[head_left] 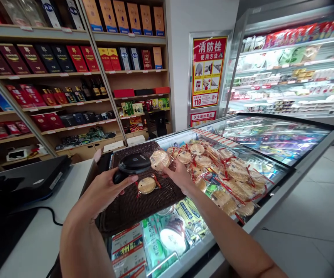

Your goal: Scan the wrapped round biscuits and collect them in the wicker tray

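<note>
My left hand (105, 189) is closed around the handle of a black barcode scanner (134, 163), whose head points to the right. Pinched in my right hand (181, 177) is a clear-wrapped round biscuit (159, 159), right beside the scanner's head. Below them, a brown woven tray (113, 218) rests on the glass-topped freezer. One more wrapped biscuit (146, 185) with red wrapper ends lies in this tray. To the right of my right hand, a heap of similar wrapped biscuits (239, 172) spreads over the freezer glass.
A white counter (44, 227) with a black machine (25, 185) stands on the left. Packaged goods show inside the chest freezer (271, 208). Shelves of boxed goods (51, 58) line the back wall, and a chilled display (291, 73) stands at right.
</note>
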Demonstrator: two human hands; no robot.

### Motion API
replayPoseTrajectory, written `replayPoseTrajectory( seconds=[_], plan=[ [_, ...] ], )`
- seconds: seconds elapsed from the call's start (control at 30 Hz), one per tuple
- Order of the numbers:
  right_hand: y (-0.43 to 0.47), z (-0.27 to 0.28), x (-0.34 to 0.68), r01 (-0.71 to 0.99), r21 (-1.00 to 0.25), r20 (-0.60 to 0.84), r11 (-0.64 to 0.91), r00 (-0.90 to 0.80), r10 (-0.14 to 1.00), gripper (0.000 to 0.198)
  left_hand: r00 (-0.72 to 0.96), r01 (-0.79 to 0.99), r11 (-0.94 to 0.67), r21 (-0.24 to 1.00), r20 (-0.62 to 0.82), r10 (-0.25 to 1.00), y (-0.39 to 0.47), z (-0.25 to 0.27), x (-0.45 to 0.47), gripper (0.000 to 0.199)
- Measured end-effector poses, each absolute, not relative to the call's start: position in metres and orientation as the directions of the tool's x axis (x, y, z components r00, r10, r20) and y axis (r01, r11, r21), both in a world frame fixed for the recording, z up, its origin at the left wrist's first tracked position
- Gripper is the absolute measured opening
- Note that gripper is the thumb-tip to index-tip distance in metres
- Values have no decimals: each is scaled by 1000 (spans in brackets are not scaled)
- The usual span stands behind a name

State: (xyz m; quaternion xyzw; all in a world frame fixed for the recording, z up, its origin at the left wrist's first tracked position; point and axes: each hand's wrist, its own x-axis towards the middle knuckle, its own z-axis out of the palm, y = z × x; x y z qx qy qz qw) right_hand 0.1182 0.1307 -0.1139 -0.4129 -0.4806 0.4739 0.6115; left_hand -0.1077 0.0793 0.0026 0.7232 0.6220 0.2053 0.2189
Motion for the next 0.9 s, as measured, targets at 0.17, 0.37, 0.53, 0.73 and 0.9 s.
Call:
replayPoseTrajectory(
  seconds=[0.17,0.37,0.53,0.73,0.9],
  plan=[
    [143,-115,132,129,-903,418,409,50,907,37,62,840,-52,540,0,998,83,6,-106,68],
    [166,-123,192,701,-713,520,15,514,682,48,28,849,-27,528,6,1000,86,6,-103,77],
    [180,-141,210,762,-632,404,-144,482,777,62,70,873,-55,484,-15,997,89,4,-100,74],
    [179,-131,203,599,-780,532,180,485,694,55,136,855,-96,510,-40,990,86,4,-97,64],
    [169,-117,197,294,-852,522,432,532,667,46,224,786,-151,600,-48,973,81,4,-93,46]
  ],
)
